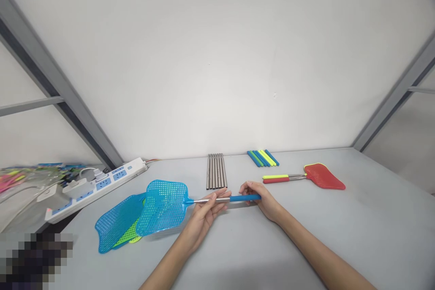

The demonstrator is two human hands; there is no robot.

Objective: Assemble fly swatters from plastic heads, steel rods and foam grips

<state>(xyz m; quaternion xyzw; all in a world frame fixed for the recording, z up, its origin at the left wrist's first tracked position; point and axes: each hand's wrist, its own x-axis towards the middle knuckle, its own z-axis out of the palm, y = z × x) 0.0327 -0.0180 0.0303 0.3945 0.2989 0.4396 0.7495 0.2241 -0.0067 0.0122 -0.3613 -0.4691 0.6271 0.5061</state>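
Observation:
A blue fly swatter [166, 206] lies level across both hands, its mesh head to the left and its blue handle to the right. My left hand [204, 215] is closed around its metal rod, thumb on top. The fingers of my right hand [263, 199] curl around the end of the blue handle. Beneath the swatter's head, loose blue and green swatter heads [118, 222] lie in an overlapping pile. Several metal rods [216, 172] stand in a row just beyond my left hand, lying flat on the table. Blue, green and yellow handle grips [263, 158] lie farther back.
To the right, red and yellow fly swatters [324, 176] lie stacked on the grey table [340, 235]. A white power strip [98, 188] with plugs runs along the left edge, beside plastic bags [20, 186] of colourful items. A white wall [217, 77] rises behind.

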